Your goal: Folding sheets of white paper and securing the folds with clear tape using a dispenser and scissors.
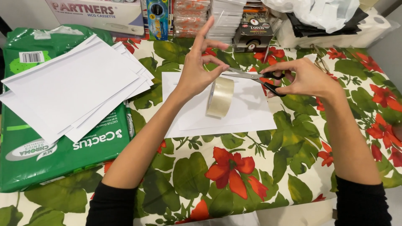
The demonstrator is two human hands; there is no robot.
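Observation:
My left hand point(200, 62) is raised over white sheets of paper point(247, 113), pinching the end of clear tape between thumb and bent fingers, index finger pointing up. The roll of clear tape point(220, 97) hangs below it, upright on edge just above the paper. My right hand point(303, 77) holds black-handled scissors point(257, 77), blades pointing left toward the strip of tape near my left fingers.
A stack of white envelopes point(71, 88) lies on green paper packs point(46, 155) at the left. Boxes point(253, 31), stacked packets and a plastic bag point(322, 12) line the back edge. The table wears a red-flower, green-leaf cloth point(234, 175).

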